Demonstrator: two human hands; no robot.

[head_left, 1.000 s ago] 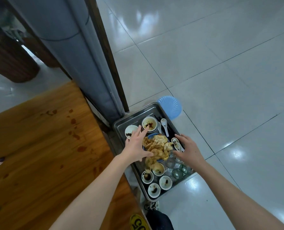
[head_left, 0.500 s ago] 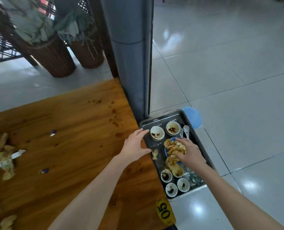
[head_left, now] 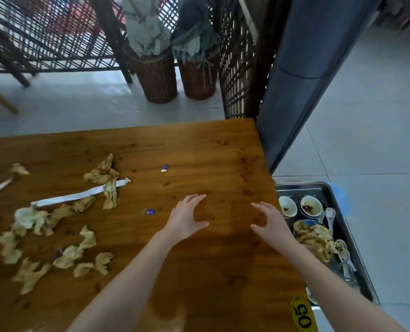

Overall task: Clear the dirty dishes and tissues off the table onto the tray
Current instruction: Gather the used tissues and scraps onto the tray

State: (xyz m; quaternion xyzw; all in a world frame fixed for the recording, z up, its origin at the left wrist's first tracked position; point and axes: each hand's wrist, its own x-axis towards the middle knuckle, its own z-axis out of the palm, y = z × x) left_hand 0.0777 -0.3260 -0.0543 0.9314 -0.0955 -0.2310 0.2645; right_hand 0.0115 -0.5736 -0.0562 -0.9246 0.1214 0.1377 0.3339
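Note:
Both hands hover over the wooden table (head_left: 211, 152), fingers spread and holding nothing: my left hand (head_left: 187, 218) near the middle, my right hand (head_left: 269, 224) near the right edge. Several crumpled brownish tissues (head_left: 55, 226) lie scattered over the table's left half, with a long white paper strip (head_left: 79, 195) among them. Two small purple wrappers (head_left: 165, 167) (head_left: 149, 211) lie between the tissues and my left hand. Below the table's right edge, a metal tray (head_left: 335, 190) holds small dirty bowls (head_left: 310, 206), white spoons (head_left: 329, 215) and a heap of used tissues (head_left: 315, 238).
A blue plastic stool (head_left: 342, 200) carries the tray on the tiled floor. A grey pillar (head_left: 302, 75) rises by the table's far right corner. Two wicker planters (head_left: 175, 75) and a lattice screen stand behind the table. A yellow number tag (head_left: 303, 316) sits at the near corner.
Both hands have left the tray and come back left over the table, empty. My view has swung left, bringing the tissue-strewn half of the table into sight.

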